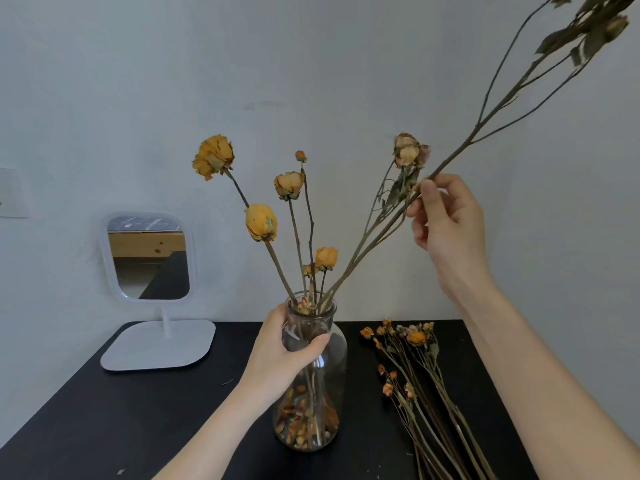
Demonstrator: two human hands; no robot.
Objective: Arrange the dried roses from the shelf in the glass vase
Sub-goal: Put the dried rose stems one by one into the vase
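Observation:
A clear glass vase (332,344) stands on the black shelf top (138,410), with loose dried petals at its bottom. Several dried yellow roses (261,221) stand in it and lean outward. My left hand (284,351) is wrapped around the vase's shoulder, just below the neck. My right hand (446,216) pinches a long branching dried stem (491,123) up to the right of the vase. That stem's lower end sits in the vase's mouth and its leafy top runs out of view at the upper right. A bundle of dried roses (415,368) lies flat on the shelf right of the vase.
A white stand mirror (152,258) on a flat white base sits at the back left of the shelf. A pale wall rises directly behind. The shelf's right edge runs close beside the lying bundle.

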